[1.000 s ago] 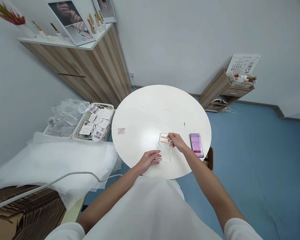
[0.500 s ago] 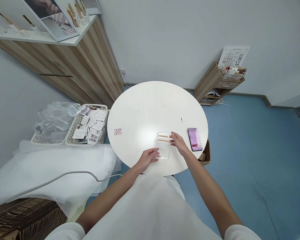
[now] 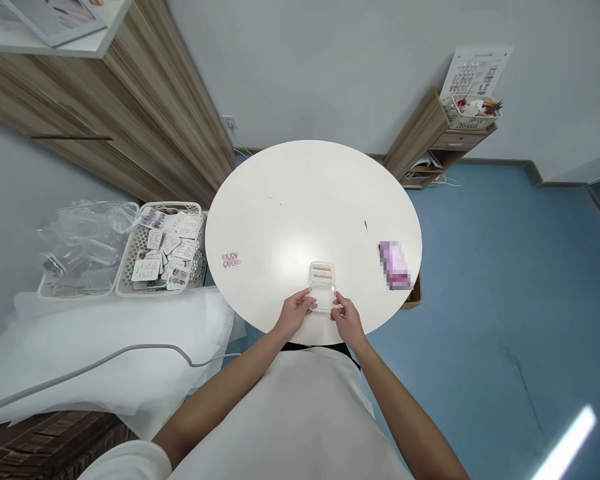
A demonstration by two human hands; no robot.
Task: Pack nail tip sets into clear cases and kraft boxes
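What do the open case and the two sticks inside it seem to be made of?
The case looks like clear, glossy plastic: its edges gleam and the table shows through. The sticks are perhaps wood, by their tan colour; their finish is unclear.

Left hand (image 3: pixel 292 314) and right hand (image 3: pixel 349 322) hold clear case (image 3: pixel 323 297).

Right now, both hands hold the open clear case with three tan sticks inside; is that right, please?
Not quite: the head view shows two tan sticks, not three, inside the open clear case; the left hand and right hand do hold it.
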